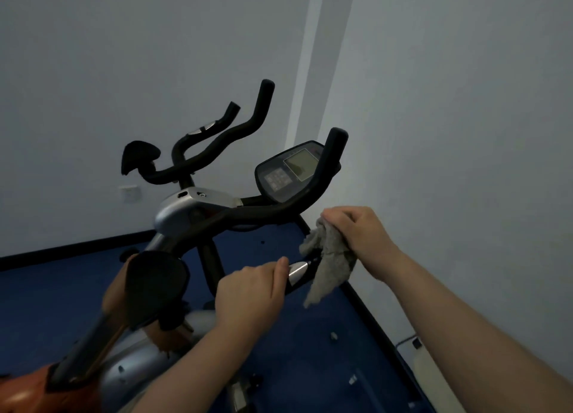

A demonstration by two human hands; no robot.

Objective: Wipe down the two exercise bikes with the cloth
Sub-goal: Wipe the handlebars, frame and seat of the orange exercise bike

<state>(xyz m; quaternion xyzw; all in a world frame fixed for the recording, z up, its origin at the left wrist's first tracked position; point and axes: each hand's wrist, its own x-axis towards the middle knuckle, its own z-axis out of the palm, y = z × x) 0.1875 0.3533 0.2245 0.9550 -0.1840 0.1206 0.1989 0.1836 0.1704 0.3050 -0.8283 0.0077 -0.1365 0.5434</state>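
The left hand (251, 291) is curled around the near handlebar (297, 273) of the closer exercise bike (198, 208), apparently to steady it. The right hand (356, 235) clutches the grey cloth (328, 263), bunched in its fingers and draped over the same bar just beside the silver pulse sensor — so the grip is likely the part being wiped. The console (291, 170) sits above. The second bike (204, 145) stands behind, near the wall (124, 55) — probably next.

Dim, bluish cast, soft, wide-angle edge warping
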